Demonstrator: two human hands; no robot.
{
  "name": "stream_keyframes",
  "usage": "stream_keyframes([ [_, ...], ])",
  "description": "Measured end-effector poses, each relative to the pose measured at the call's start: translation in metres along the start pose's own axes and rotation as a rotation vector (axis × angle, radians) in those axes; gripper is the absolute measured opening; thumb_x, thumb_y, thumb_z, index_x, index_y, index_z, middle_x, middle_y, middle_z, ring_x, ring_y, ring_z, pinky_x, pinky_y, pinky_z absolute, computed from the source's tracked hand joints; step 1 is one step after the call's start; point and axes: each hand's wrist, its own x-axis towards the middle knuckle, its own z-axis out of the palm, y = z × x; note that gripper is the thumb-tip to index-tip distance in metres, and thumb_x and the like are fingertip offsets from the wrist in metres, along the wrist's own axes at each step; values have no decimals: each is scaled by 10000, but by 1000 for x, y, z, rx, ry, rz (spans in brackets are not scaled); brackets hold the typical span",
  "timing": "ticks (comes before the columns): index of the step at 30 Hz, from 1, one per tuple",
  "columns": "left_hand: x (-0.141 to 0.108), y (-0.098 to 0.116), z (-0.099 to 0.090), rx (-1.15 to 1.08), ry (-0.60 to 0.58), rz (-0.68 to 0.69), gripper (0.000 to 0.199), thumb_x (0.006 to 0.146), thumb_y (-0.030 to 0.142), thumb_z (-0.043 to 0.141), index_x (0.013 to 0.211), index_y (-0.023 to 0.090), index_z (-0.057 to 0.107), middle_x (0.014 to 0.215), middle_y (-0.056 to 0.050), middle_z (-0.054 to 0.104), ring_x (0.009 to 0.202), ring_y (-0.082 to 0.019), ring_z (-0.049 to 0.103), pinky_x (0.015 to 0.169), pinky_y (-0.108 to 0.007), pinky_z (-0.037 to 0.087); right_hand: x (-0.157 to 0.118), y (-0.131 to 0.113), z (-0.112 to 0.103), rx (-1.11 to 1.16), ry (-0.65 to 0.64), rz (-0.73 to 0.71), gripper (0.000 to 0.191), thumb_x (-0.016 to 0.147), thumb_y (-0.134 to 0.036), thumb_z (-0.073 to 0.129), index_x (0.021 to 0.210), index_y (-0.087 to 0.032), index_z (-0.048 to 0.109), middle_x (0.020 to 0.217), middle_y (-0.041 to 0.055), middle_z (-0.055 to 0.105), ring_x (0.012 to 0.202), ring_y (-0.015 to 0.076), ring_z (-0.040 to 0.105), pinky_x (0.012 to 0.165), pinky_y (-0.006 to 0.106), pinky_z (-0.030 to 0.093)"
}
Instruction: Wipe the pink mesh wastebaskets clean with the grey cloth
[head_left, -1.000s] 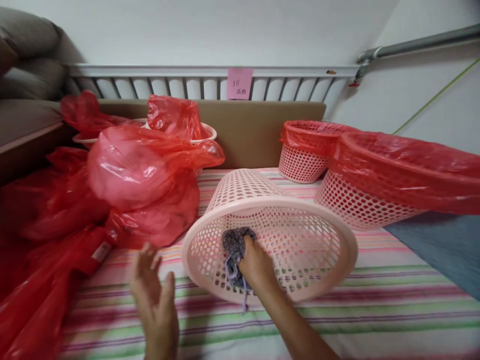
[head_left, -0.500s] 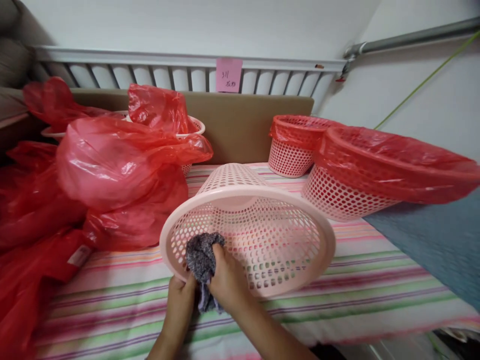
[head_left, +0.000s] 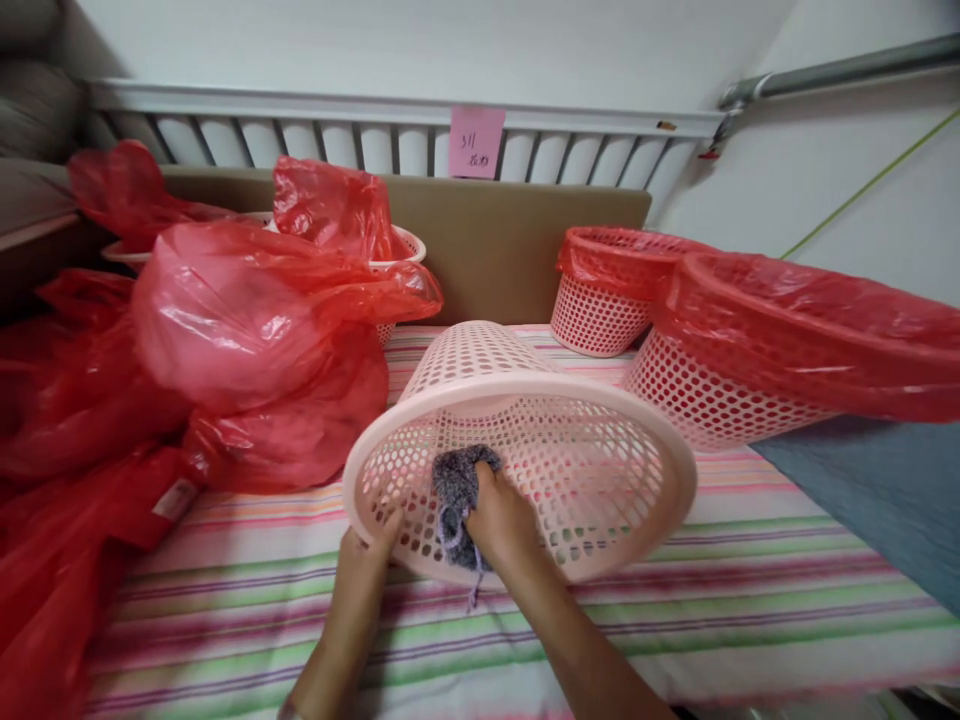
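A pale pink perforated plastic basket (head_left: 480, 392) lies on its side on the striped cloth, its wide mouth turned toward me. At the lower left of the rim, my left hand (head_left: 369, 545) grips the edge, thumb on the inner side. My right hand (head_left: 504, 520) reaches into the mouth, closed around a dark grey knitted cloth (head_left: 459, 482) with a thin lilac cord dangling from it. The cloth is close to the basket's lower inner wall; whether it touches cannot be made out.
Red plastic bags (head_left: 232, 330) are heaped on the left, partly over other pink baskets. On the right stand two baskets (head_left: 600, 315) lined with red bags. A brown board (head_left: 517, 240) and white radiator (head_left: 337, 145) with a pink note (head_left: 476, 142) are behind.
My right hand has moved the cloth rightward, away from my left hand and deeper into the basket. My left hand still holds the rim. The whole view has shifted slightly.
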Motion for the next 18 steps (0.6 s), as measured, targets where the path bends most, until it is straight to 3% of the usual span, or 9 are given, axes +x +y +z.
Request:
stream_keyframes([
  [2,-5,-12,12,-75,-76,-89,581,613,427,722,1103,131,623,1108,-136,664,1051,-310,599,891,-417,480,2,1,3,28,4,11,325,701,-145,498,1023,-187,490,947,95,604,842,230,606,641,279,383],
  [6,-10,-23,20,-87,-131,-76,499,652,420,685,1047,117,651,1088,-129,674,1097,-310,569,961,-419,425,-1,-6,3,130,-10,50,373,697,-144,523,1065,-180,482,957,92,617,871,224,604,681,275,388],
  [12,-6,-9,4,-14,-19,13,399,714,366,612,1049,152,645,1109,-52,670,1135,-271,543,953,-319,430,-28,-38,-3,497,-74,-151,388,724,-229,556,1098,-209,456,1003,55,624,937,197,592,746,247,413],
  [15,-3,1,-2,58,28,36,381,745,356,593,1071,165,638,1058,-24,690,1079,-252,581,904,-286,458,-31,-41,-7,392,-106,-216,397,701,-186,553,1085,-202,454,991,66,611,931,208,588,745,264,415],
  [18,0,7,-8,100,55,52,456,763,403,586,1150,162,597,1036,-46,697,998,-254,625,836,-314,498,-24,-32,-11,108,-121,-144,402,667,-125,545,1054,-199,470,961,90,590,846,229,601,691,300,416],
])
